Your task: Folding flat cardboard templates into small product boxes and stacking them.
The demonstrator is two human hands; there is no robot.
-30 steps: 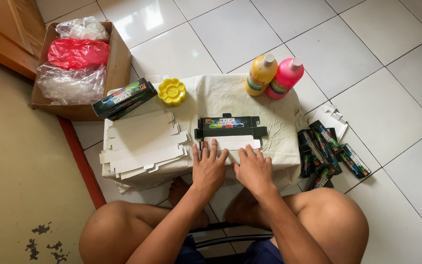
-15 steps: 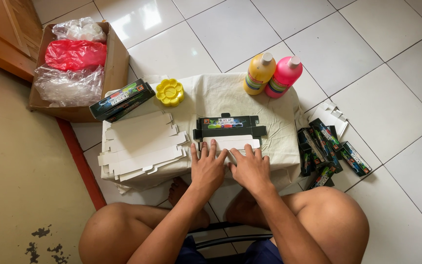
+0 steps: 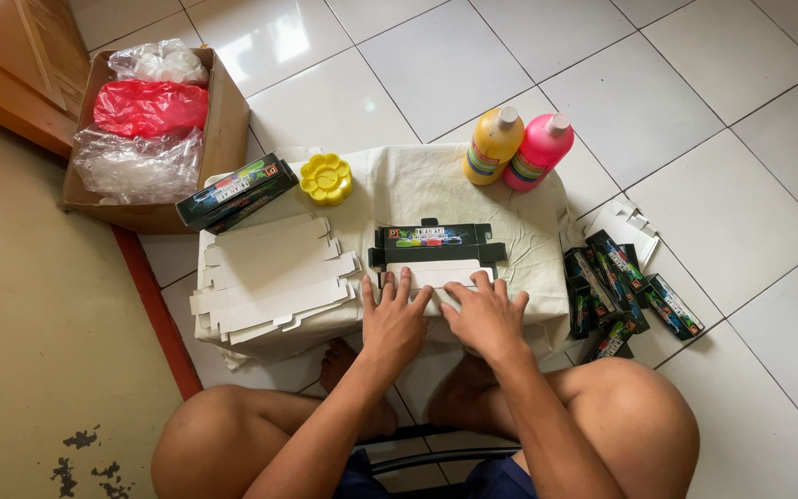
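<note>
We press both hands, left hand [image 3: 393, 319] and right hand [image 3: 484, 316], fingers spread flat, on the unfolded black carton [image 3: 436, 254] at the table's [image 3: 528, 231] near edge. Judging by the piles, a few folded boxes [image 3: 619, 291] lie right of the table; many flat blanks [image 3: 270, 282] left of the carton remain.

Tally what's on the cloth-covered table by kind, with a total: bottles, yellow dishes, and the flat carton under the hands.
Paint bottles: 2 (yellow, pink)
Yellow flower-shaped palette: 1
Flat carton under both hands (left, right): 1
Total: 4
</note>
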